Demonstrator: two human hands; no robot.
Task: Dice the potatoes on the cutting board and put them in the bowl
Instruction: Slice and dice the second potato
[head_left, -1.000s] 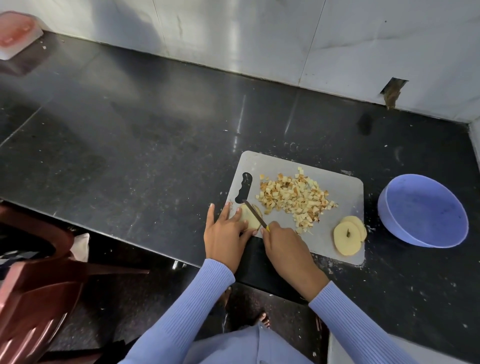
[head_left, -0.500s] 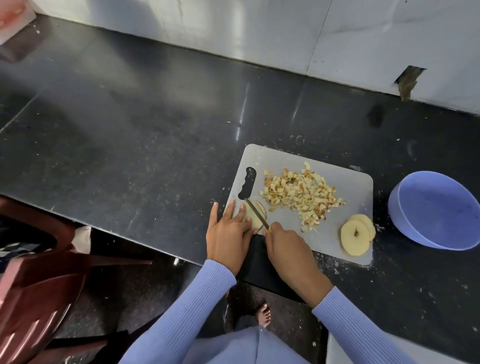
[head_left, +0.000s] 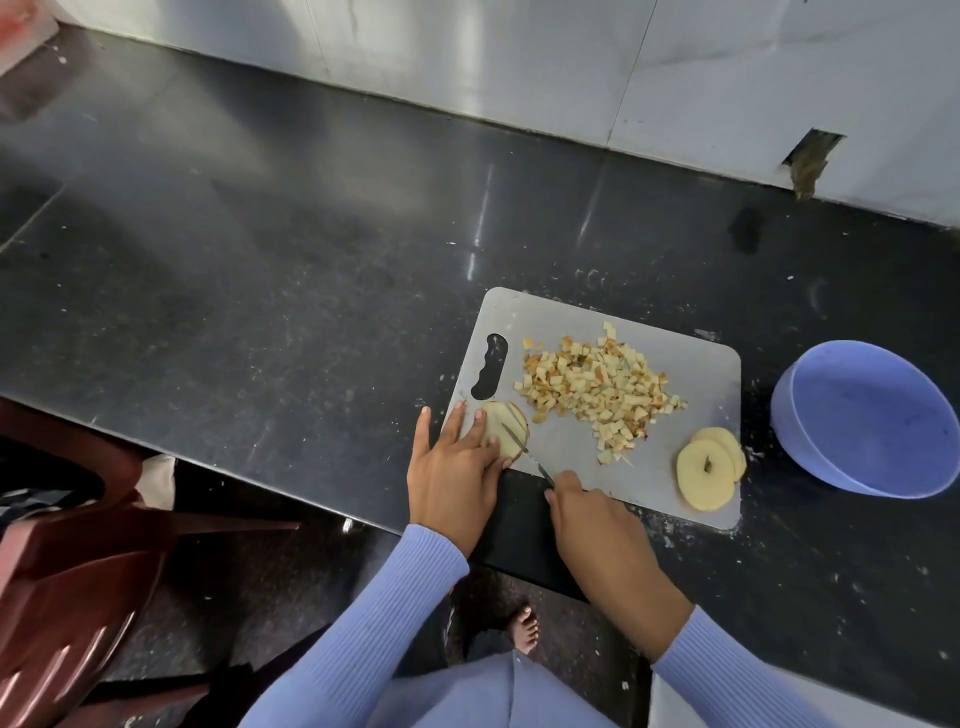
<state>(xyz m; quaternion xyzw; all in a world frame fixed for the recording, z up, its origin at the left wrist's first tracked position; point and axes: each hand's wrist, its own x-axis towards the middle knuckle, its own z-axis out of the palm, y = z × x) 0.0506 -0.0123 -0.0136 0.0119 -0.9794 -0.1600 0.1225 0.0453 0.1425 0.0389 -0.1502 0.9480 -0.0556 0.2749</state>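
A grey plastic cutting board (head_left: 691, 374) with a cut-out handle slot lay on the black stone bench (head_left: 260, 291). At the board's 8 o'clock corner the left hand (head_left: 457, 467) pressed straight fingers (head_left: 475, 428) flat on a pale yellow potato slice (head_left: 506, 428), holding it down. The right hand (head_left: 597, 525), at the board's 6 o'clock edge, had its fingers curled round the handle of a thin-bladed knife (head_left: 524, 449), whose blade lay across the slice, pointing toward 10 o'clock. A heap of small diced potato cubes (head_left: 597, 389), partly browned, sat at the board's centre. Two round overlapping potato slices (head_left: 709, 473) rested at the board's 4 o'clock corner. A round lilac plastic bowl (head_left: 810, 384) stood on the bench at 3 o'clock of the board, near it but apart. A reddish-brown plastic chair (head_left: 67, 597) stood at 8 o'clock, below the bench edge.
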